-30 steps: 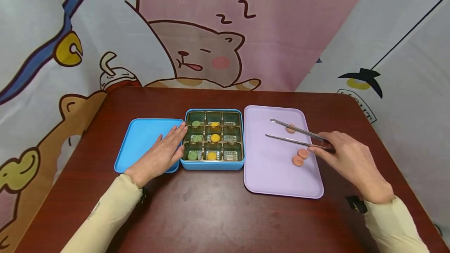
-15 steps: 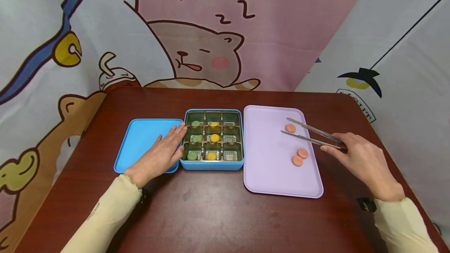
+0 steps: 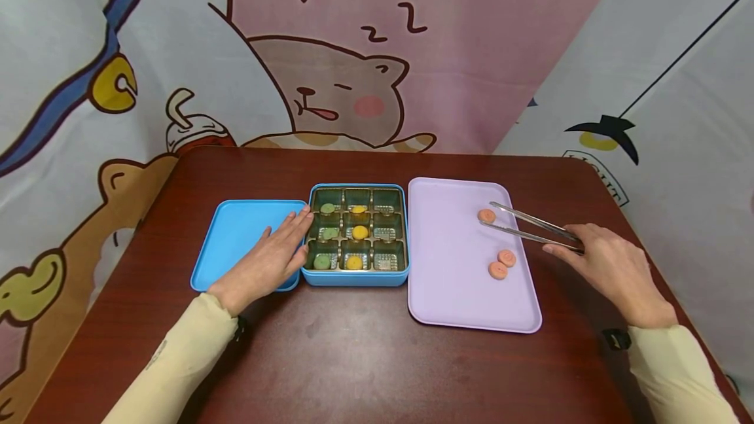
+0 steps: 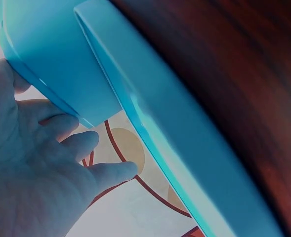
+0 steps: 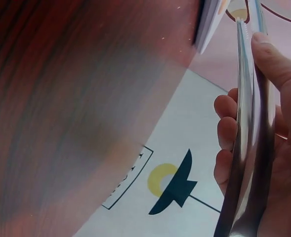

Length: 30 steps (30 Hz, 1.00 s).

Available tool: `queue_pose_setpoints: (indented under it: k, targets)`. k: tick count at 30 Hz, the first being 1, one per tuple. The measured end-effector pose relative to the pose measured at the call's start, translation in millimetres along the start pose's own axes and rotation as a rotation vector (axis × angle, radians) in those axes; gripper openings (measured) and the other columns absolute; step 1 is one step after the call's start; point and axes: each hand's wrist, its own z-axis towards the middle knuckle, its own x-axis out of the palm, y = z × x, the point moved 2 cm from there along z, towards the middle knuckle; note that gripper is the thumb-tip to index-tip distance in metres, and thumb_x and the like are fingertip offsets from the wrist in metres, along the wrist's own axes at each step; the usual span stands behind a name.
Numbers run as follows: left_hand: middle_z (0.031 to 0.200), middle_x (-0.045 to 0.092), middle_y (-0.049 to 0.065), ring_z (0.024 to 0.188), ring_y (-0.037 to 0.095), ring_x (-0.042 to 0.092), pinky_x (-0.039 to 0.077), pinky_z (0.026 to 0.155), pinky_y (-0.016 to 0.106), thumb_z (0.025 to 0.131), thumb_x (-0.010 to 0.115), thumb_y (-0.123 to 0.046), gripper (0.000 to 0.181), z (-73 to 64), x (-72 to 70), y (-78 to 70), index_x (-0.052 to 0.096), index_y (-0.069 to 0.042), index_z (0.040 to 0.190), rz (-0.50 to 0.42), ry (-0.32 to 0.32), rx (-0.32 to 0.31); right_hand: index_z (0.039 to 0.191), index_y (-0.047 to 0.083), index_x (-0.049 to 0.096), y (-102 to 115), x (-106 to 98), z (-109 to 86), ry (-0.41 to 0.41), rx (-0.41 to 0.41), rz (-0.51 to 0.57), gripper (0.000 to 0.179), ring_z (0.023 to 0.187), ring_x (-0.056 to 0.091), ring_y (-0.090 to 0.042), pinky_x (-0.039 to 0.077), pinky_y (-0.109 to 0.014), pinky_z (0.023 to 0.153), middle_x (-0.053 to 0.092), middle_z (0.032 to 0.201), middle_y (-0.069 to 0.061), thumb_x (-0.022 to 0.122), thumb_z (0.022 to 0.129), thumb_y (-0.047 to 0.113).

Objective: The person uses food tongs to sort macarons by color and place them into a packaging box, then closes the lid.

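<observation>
In the head view my right hand (image 3: 612,270) grips metal tongs (image 3: 533,236), arms spread, over the right side of a lilac tray (image 3: 453,267). The tong tips are right by one round orange piece (image 3: 486,216); two more orange pieces (image 3: 498,270) lie lower on the tray. My left hand (image 3: 265,257) rests with straight fingers against the left side of a blue box (image 3: 356,278). Its gold divided insert holds green pieces (image 3: 322,261) in the left column and yellow pieces (image 3: 354,262) in the middle one; nothing lies in the right column.
A blue lid (image 3: 235,234) lies on the table under my left hand, beside the box. The dark wooden table (image 3: 353,358) extends in front of all three. Behind it hangs a printed cloth (image 3: 471,51) with cartoon animals.
My right hand with the tongs has shifted to the right, bringing the tips from left of the upper orange piece to right beside it. My left hand stays put.
</observation>
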Motion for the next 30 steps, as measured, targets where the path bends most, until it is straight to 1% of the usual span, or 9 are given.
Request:
queue_pose_setpoints:
  k: [3, 8, 13, 23, 30]
  targets:
    - [0.174, 0.011, 0.008, 0.158, 0.036, 0.015, 0.018, 0.117, 0.072, 0.111, 0.047, -0.030, 0.066, 0.0, -0.2, -0.2, 0.020, -0.007, 0.166, -0.004, 0.002, -0.001, 0.107, -0.001, 0.068, -2.4, 1.7, 0.9, 0.010, -0.001, -0.005, 0.055, 0.067, 0.058, -0.028, 0.052, -0.054, 0.050, 0.068, 0.085, -0.018, 0.088, 0.080, 0.043]
    - [0.174, 0.011, 0.007, 0.158, 0.035, 0.014, 0.018, 0.118, 0.071, 0.111, 0.047, -0.030, 0.066, -0.1, -0.6, -0.5, 0.019, -0.008, 0.166, -0.005, 0.002, -0.001, 0.104, 0.001, 0.068, -4.6, 3.3, 2.4, 0.024, -0.002, -0.020, 0.053, 0.063, 0.055, -0.025, 0.049, -0.048, 0.045, 0.066, 0.079, -0.013, 0.088, 0.080, 0.043]
    - [0.173, 0.012, 0.008, 0.157, 0.037, 0.016, 0.019, 0.117, 0.072, 0.110, 0.048, -0.029, 0.066, -0.5, -0.3, -0.6, 0.021, -0.006, 0.166, 0.001, -0.008, 0.008, 0.106, 0.000, 0.068, -4.0, 4.6, 4.5, 0.048, 0.012, -0.031, 0.055, 0.063, 0.055, -0.025, 0.050, -0.048, 0.046, 0.068, 0.082, -0.015, 0.087, 0.082, 0.045]
    - [0.173, 0.013, 0.009, 0.157, 0.037, 0.017, 0.020, 0.117, 0.072, 0.111, 0.047, -0.029, 0.064, -0.4, 0.2, 0.1, 0.022, -0.006, 0.165, 0.006, -0.013, 0.015, 0.106, -0.002, 0.069, -2.8, 5.7, 5.7, 0.057, 0.008, -0.037, 0.055, 0.061, 0.054, -0.023, 0.050, -0.048, 0.046, 0.068, 0.082, -0.015, 0.087, 0.082, 0.044]
    - [0.173, 0.013, 0.008, 0.157, 0.036, 0.016, 0.019, 0.117, 0.071, 0.111, 0.047, -0.030, 0.064, -0.7, -0.2, -0.3, 0.022, -0.006, 0.166, -0.002, -0.008, 0.011, 0.103, -0.001, 0.069, -2.5, 5.4, 6.5, 0.044, -0.010, -0.049, 0.053, 0.058, 0.053, -0.022, 0.046, -0.043, 0.042, 0.067, 0.078, -0.013, 0.087, 0.081, 0.043]
